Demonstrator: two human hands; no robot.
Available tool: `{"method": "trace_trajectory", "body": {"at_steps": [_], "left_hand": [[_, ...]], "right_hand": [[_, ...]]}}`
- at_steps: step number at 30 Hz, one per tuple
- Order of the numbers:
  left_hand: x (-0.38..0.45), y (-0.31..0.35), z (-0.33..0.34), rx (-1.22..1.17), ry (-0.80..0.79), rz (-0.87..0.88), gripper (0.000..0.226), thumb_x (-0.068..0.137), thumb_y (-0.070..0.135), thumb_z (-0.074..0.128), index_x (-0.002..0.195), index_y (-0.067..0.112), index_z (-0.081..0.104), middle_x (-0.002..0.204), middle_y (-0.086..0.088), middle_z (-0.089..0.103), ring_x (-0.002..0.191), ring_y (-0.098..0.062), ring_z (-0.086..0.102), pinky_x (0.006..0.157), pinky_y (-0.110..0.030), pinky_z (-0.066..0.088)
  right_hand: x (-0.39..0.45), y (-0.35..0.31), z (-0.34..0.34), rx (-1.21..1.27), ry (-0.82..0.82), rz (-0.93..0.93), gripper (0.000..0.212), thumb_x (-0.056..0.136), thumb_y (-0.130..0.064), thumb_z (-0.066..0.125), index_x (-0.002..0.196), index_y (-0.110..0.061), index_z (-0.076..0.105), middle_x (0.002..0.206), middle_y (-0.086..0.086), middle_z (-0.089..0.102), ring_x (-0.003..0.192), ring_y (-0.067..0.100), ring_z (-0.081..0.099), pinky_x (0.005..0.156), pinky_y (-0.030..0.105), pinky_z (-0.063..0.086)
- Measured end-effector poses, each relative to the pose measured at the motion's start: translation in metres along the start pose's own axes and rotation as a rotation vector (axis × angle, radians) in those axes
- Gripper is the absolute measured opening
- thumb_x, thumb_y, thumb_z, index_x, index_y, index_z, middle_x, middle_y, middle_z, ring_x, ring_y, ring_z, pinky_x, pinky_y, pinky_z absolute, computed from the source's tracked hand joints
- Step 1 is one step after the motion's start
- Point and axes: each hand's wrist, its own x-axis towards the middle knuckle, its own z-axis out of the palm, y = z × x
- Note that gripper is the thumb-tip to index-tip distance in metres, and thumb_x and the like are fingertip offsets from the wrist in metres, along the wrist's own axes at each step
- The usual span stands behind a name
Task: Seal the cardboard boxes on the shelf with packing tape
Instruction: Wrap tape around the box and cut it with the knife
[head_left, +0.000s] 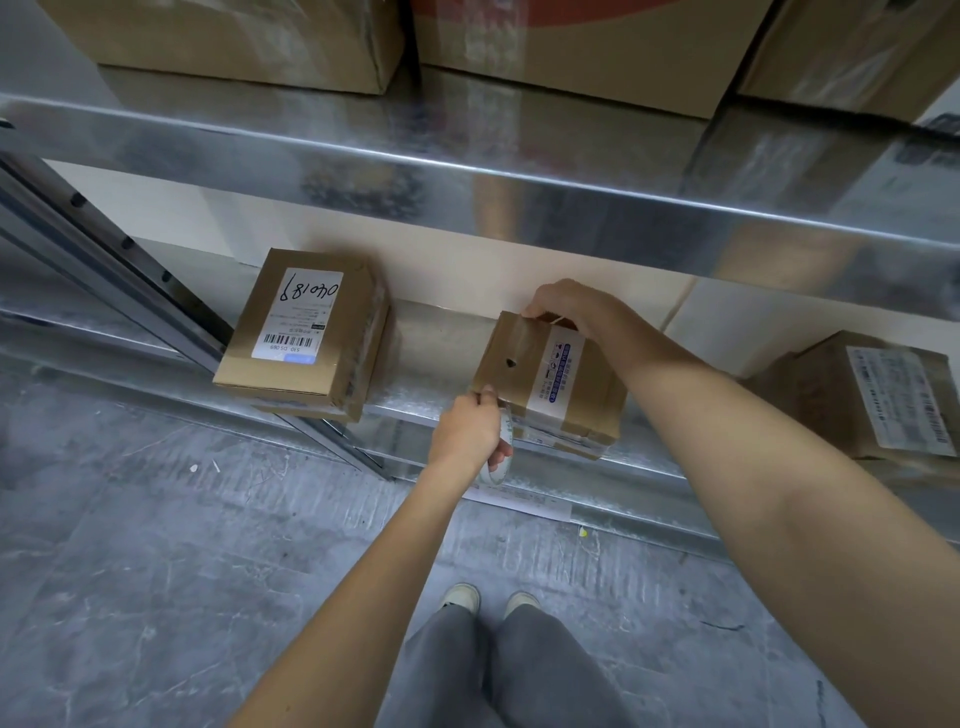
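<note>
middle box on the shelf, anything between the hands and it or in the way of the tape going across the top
Nothing visible. The right hand already grips the middle box at its far top edge, and the left hand holds the tape roll against its near edge. The box top between them is bare; the labelled box sits well to the left.

Labelled box (304, 327) left of taped box (550, 379)
</note>
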Motion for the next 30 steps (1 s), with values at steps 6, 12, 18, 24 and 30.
{"method": "trace_trajectory", "body": {"at_steps": [6,12,18,24,30], "left_hand": [[0.006,-0.002,-0.008,-0.072,-0.050,-0.046,0.039,0.104,0.040,0.032,0.122,0.011,0.052,0.056,-0.005,0.065,0.031,-0.014,0.046,0.041,-0.019,0.039],[0.008,-0.001,-0.009,-0.077,-0.078,-0.053,0.037,0.104,0.041,0.034,0.119,0.012,0.053,0.059,-0.007,0.065,0.030,-0.014,0.045,0.039,-0.020,0.039],[0.007,-0.002,-0.019,-0.182,-0.188,-0.078,0.042,0.103,0.042,0.038,0.121,0.008,0.053,0.068,-0.014,0.062,0.035,-0.020,0.046,0.038,-0.022,0.041],[0.010,-0.006,-0.020,-0.265,-0.287,-0.070,0.054,0.105,0.044,0.026,0.123,0.001,0.054,0.069,-0.012,0.061,0.037,-0.021,0.053,0.042,-0.021,0.045],[0.017,-0.005,-0.027,-0.208,-0.349,-0.097,0.056,0.106,0.045,0.022,0.129,0.001,0.049,0.078,-0.015,0.058,0.039,-0.020,0.057,0.040,-0.025,0.049]], "right_hand": [[0.000,0.008,0.000,-0.110,-0.050,0.095,0.015,0.087,-0.012,0.055,0.096,-0.004,0.063,0.104,0.018,0.067,0.093,0.033,0.063,0.096,0.044,0.049],[0.016,0.026,0.012,-0.041,0.175,-0.030,0.017,0.086,-0.008,0.056,0.099,0.002,0.061,0.089,0.015,0.063,0.084,0.032,0.064,0.069,0.033,0.054],[-0.013,0.055,0.033,-0.177,0.473,-0.675,0.029,0.102,-0.016,0.041,0.117,-0.005,0.063,0.119,0.012,0.063,0.113,0.024,0.057,0.093,0.024,0.041],[-0.061,0.107,0.041,-0.842,0.144,-1.028,0.067,0.099,-0.056,0.024,0.153,-0.017,0.020,0.160,-0.004,0.018,0.147,0.006,0.004,0.121,0.033,-0.002],[-0.056,0.115,0.043,-1.008,0.102,-1.032,0.068,0.099,-0.058,0.026,0.155,-0.024,0.008,0.161,-0.008,0.006,0.149,0.009,-0.004,0.119,0.039,-0.010]]}}
